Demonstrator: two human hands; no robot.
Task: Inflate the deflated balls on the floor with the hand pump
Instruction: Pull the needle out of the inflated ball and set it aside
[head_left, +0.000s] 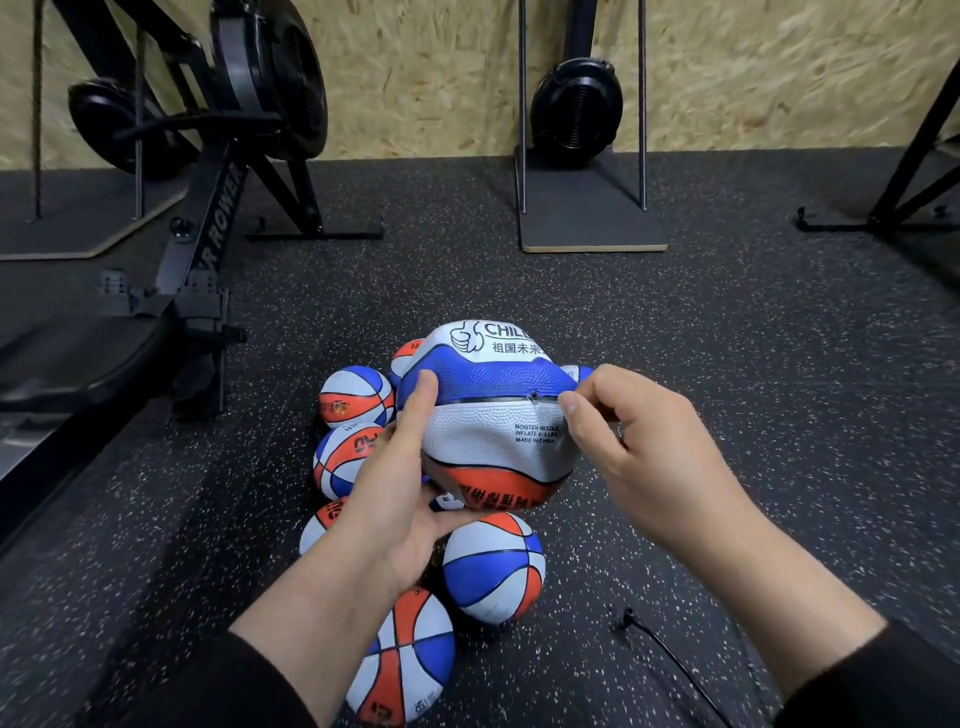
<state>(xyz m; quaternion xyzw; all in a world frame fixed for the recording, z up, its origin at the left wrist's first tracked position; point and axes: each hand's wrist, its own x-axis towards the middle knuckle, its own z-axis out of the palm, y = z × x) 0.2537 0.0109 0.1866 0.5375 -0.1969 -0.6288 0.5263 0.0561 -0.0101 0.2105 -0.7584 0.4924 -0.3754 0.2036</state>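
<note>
I hold a dented, deflated ball (493, 415) with blue, white and orange panels above the floor. My left hand (400, 483) grips it from the left and below, thumb on the blue panel. My right hand (639, 441) holds its right side, thumb and fingertip pinching at the black seam next to the valve hole (534, 396). Under and around it lie several small round balls in the same colours, such as one (492, 566) and another (402, 660). No hand pump is visible.
A rowing machine (202, 244) stands at the left on the speckled black rubber floor (727, 364). A black fan unit on a board (587, 208) stands at the back. A thin black cord (670, 660) lies on the floor by my right arm.
</note>
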